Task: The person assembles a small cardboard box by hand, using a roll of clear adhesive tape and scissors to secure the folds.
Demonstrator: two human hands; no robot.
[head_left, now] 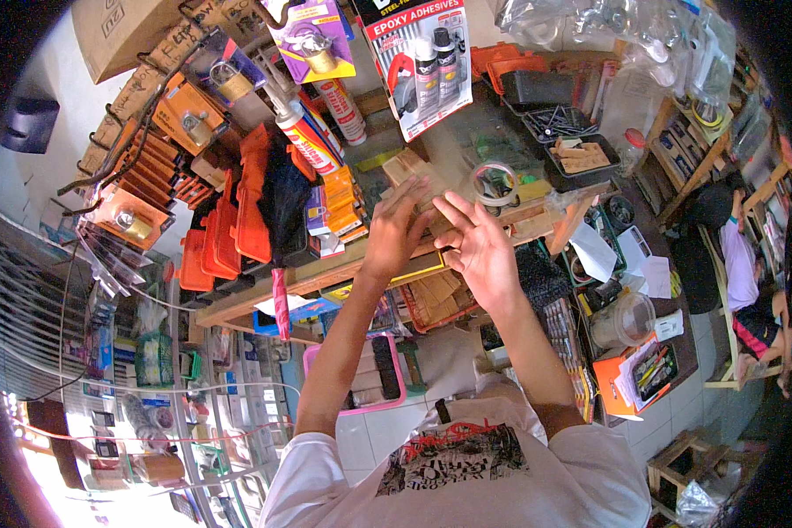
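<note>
Both of my hands are raised over the front edge of a wood-framed glass counter (352, 275). My left hand (394, 227) has its back up and its fingers stretched forward, with nothing seen in it. Close beside it, my right hand (477, 246) is turned palm up, fingers apart and partly bent, also holding nothing visible. Beyond the left fingertips lies a light wooden block (407, 165), partly covered by that hand. A round clear container (496, 182) with small items inside stands just past my right hand.
Carded glue bottles (427, 75) and a carded padlock (315, 51) hang ahead. Orange cases (248, 194), sealant tubes (304, 136) and small orange boxes (341, 201) crowd the left. Black trays (581, 158) hold screws and wooden pieces. A person (741, 264) sits far right.
</note>
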